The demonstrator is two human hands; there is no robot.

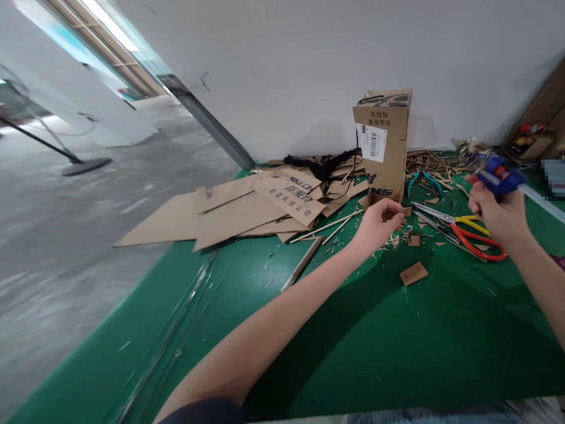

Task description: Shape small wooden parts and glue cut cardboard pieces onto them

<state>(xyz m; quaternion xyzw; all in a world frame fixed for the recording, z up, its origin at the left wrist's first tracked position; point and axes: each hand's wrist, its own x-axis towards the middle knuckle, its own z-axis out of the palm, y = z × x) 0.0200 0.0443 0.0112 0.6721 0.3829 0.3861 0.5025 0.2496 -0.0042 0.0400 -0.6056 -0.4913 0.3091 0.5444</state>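
Observation:
Between thumb and fingers, my left hand (380, 225) pinches a small cardboard piece (406, 211), just in front of the base of a tall cardboard box (388, 147). The box stands upright against the wall with a white label facing me. My right hand (497, 207) is closed around a blue glue gun (498, 175), held above the table at the right; a pale glue stick sticks out of its back. Its nozzle end is blurred. Below my left hand, a small cardboard square (414, 240) and a cardboard rectangle with a hole (414, 274) lie on the green table.
Scissors with red and yellow handles (479, 241) lie at the right, near teal-handled pliers (424, 184). Flat cardboard sheets (247, 212) overhang the table's left edge. Thin wooden sticks (326, 228), a longer strip (302, 264) and scraps lie about. The green table (331, 353) fills the front.

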